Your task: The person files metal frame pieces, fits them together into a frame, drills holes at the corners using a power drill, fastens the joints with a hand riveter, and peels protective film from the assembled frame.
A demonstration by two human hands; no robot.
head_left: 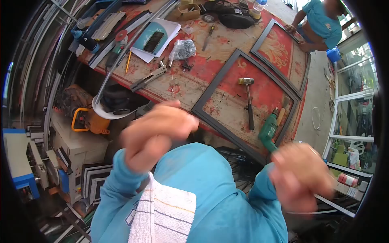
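Note:
My left hand [156,131] is blurred by motion over the table's near edge, its fingers smeared. On the right my right hand [302,174], also blurred, hangs near the green drill [268,130]. A dark rectangular frame [214,87] lies on the patterned red cloth [194,77]; a mallet [249,103] and the drill lie within or across its outline. Locking pliers [150,77] rest at the near left of the table. Neither hand visibly touches any of these. A white striped towel [164,212] hangs at my front.
A second dark frame [279,56] lies farther back. Beyond it a co-worker in a blue shirt [320,24] holds something. Papers with a phone [154,41], a plastic bag [183,50] and a screwdriver [209,37] lie on the table. An orange-handled machine [91,121] stands at left.

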